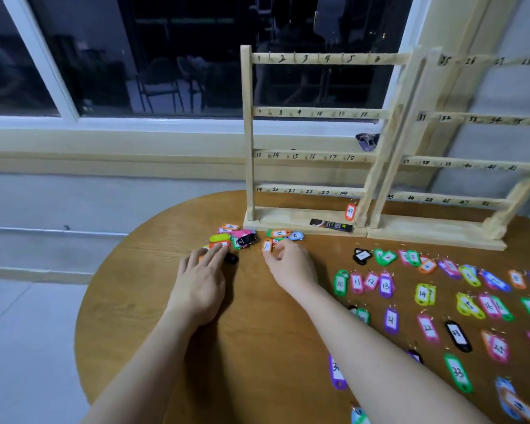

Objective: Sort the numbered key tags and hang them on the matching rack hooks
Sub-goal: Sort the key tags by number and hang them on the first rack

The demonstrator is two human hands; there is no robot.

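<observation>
Standing at the far edge of the round wooden table [257, 347], two wooden key racks [306, 133] are the biggest things, side by side, with handwritten numbers on their horizontal bars. The left rack [248, 148] carries 1 to 24 on four bars, and the right rack [471, 162] carries higher numbers, from 25 to the forties. I take the left rack as my landmark. One orange tag [351, 212] hangs at the lower right corner of this rack, beside number 24. A dark flat packet [331, 225] lies on the base of the rack.

To the right of the rack's base and closer to the person, many sorted key tags [423, 293] lie in rows on the table, in green, pink, purple, yellow, orange, blue and black, with numbers such as 10, 11, 12, 13, 14 and 22 readable. Just in front of the rack's base, at its left end, a small unsorted pile of tags [242, 238] lies mixed together.

The left hand [201, 283] lies flat on the table in front of this pile, its fingers straight and slightly spread, the fingertips touching the nearest tags. The right hand [288, 264] is in front of the middle of the rack's base, and its thumb and fingers pinch a small orange key tag [267, 246] with a white label, at the near edge of the pile. The number on it is too blurred to read.
</observation>
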